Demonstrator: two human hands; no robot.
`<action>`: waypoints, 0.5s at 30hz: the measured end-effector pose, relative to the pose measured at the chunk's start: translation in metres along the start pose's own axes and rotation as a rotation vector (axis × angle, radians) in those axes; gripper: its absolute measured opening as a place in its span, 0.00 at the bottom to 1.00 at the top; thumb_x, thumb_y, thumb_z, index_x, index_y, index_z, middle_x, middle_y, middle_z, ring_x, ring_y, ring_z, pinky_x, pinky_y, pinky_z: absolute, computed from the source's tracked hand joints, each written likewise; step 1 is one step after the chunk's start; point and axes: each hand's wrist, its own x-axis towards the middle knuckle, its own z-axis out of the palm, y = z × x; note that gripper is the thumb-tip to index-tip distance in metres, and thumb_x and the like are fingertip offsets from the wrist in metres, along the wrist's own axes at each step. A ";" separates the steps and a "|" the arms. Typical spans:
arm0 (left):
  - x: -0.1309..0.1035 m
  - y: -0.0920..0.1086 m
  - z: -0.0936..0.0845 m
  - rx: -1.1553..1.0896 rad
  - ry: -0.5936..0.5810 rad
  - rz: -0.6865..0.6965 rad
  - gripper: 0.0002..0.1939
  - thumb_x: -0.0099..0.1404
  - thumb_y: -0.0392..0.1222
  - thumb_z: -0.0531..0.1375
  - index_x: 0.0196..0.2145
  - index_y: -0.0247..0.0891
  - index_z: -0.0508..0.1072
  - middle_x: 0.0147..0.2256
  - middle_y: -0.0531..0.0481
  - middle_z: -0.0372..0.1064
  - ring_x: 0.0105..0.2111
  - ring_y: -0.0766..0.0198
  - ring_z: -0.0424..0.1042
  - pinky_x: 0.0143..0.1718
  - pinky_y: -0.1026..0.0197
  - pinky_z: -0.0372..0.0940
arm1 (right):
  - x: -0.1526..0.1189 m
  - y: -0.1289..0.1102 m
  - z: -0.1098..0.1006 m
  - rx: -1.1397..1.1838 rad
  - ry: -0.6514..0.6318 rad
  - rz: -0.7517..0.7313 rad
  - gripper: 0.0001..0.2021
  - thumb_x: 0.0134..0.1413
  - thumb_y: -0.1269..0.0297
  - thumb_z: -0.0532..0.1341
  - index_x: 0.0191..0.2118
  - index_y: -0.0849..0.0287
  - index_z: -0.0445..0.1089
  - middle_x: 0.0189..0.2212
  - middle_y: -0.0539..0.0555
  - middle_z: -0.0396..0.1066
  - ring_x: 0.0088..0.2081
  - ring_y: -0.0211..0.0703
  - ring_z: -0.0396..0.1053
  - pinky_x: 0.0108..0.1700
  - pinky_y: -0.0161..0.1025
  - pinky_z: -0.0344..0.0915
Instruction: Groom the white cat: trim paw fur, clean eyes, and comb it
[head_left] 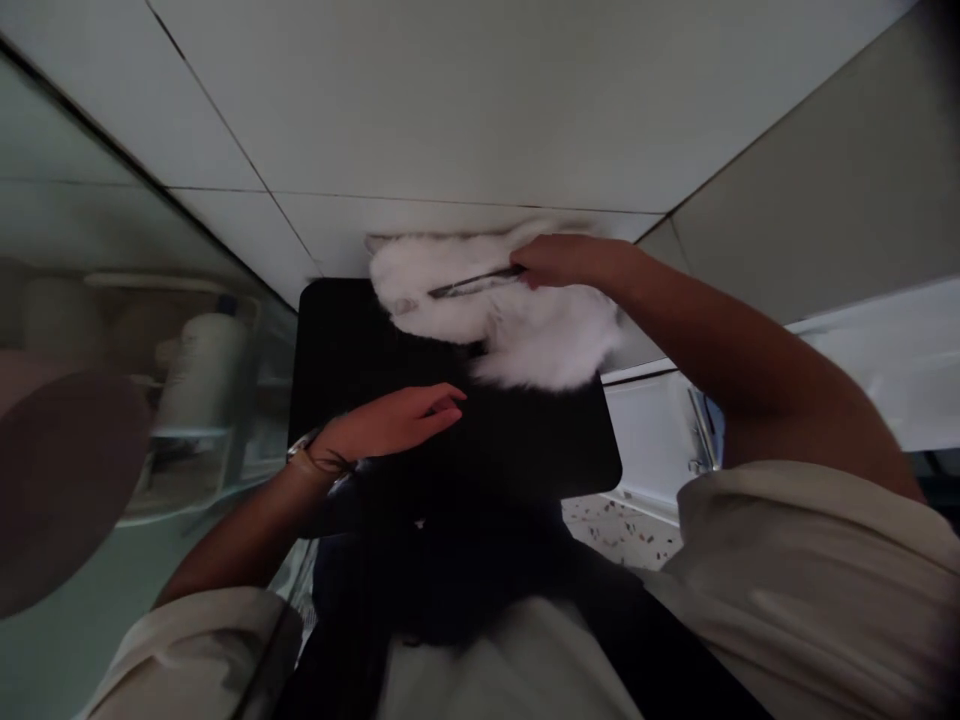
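A white, fluffy animal (442,265) lies on a black tabletop (337,330), close against the wall. My right hand (551,260) is closed around one end of a thin dark tool, perhaps a comb (472,284), which rests along the white fur. My left hand (405,418) hovers over or rests on the black surface in front of the fur, its fingers partly spread, with nothing in them. Whether it touches the surface cannot be made out.
Pale wall panels (450,100) rise behind the tabletop. On the left, a shelf (187,432) bears a white bottle (201,370), beside a large rounded pinkish object (67,490). Speckled floor (619,530) shows at the lower right, near a white cabinet (649,430).
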 end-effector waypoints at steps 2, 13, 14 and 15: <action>-0.003 0.000 0.017 -0.015 -0.045 0.011 0.24 0.74 0.56 0.50 0.59 0.42 0.68 0.50 0.49 0.74 0.49 0.60 0.74 0.52 0.61 0.64 | -0.010 -0.008 0.001 -0.187 -0.028 0.071 0.11 0.65 0.67 0.61 0.47 0.71 0.74 0.45 0.67 0.75 0.38 0.41 0.69 0.37 0.38 0.50; -0.001 -0.058 0.055 -0.076 0.269 -0.068 0.24 0.71 0.57 0.51 0.51 0.38 0.73 0.46 0.47 0.75 0.47 0.59 0.74 0.51 0.59 0.66 | 0.007 -0.057 0.012 -0.187 0.218 -0.253 0.07 0.67 0.64 0.58 0.41 0.60 0.73 0.32 0.52 0.73 0.39 0.43 0.69 0.42 0.38 0.55; 0.002 -0.062 0.055 -0.058 0.316 -0.077 0.23 0.71 0.56 0.51 0.51 0.37 0.73 0.46 0.47 0.75 0.47 0.58 0.74 0.51 0.59 0.67 | 0.016 -0.057 0.015 -0.177 0.209 -0.248 0.07 0.67 0.65 0.59 0.40 0.61 0.73 0.29 0.51 0.71 0.39 0.42 0.69 0.43 0.38 0.55; 0.005 -0.065 0.053 -0.035 0.359 -0.084 0.22 0.71 0.54 0.51 0.51 0.37 0.73 0.47 0.46 0.75 0.47 0.58 0.74 0.52 0.58 0.67 | 0.023 -0.056 0.017 -0.185 0.192 -0.239 0.06 0.66 0.65 0.60 0.38 0.61 0.72 0.27 0.50 0.69 0.38 0.41 0.68 0.43 0.38 0.55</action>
